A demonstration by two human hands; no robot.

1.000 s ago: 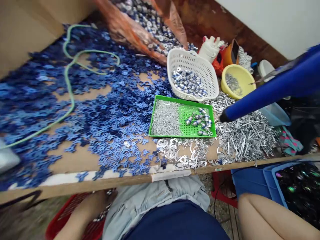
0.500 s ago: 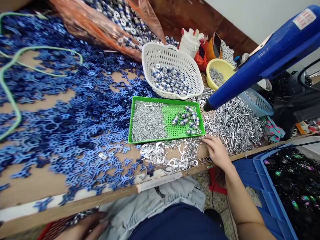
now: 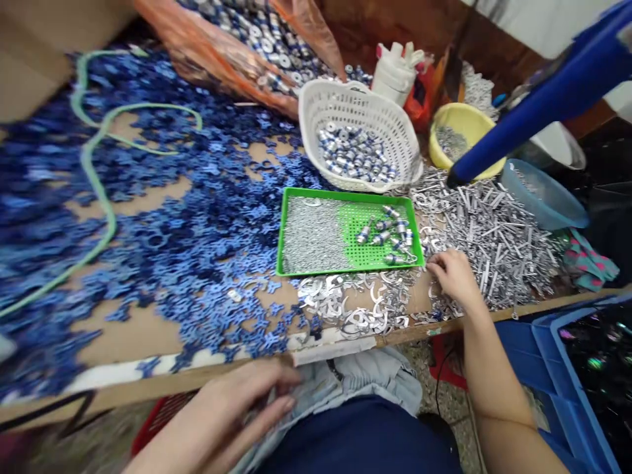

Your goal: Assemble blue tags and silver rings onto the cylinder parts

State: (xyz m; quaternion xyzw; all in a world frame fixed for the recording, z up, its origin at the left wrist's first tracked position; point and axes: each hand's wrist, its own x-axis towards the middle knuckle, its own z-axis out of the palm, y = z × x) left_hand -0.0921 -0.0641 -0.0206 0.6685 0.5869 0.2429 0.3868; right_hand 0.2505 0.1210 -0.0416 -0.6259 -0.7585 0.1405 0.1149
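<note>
My right hand (image 3: 453, 276) rests on the table among silvery metal pieces, just off the right front corner of a green tray (image 3: 316, 271). Its fingers are curled together, and what they pinch, if anything, is too small to make out. Low at the table's front edge, over my lap, is my left hand (image 3: 251, 395), blurred, its thumb apart from the bent fingers and nothing visible between them. Small silver parts fill the tray's left side; several blue-and-silver cylinders (image 3: 364, 234) lie on its right. Curved silver pieces (image 3: 378, 306) are scattered before the tray.
Blue Y-shaped pieces (image 3: 197, 230) cover the left of the table. Behind the tray stand a white basket (image 3: 309, 125) and a yellow bowl (image 3: 495, 168). A blue tool (image 3: 538, 105) hangs over a pile of metal rods (image 3: 513, 237). Blue crates stand at the lower right.
My left hand has risen from low at the left to the table's front edge. My right hand's fingers have curled in beside the tray. The whole view has shifted, with the scene further right.
</note>
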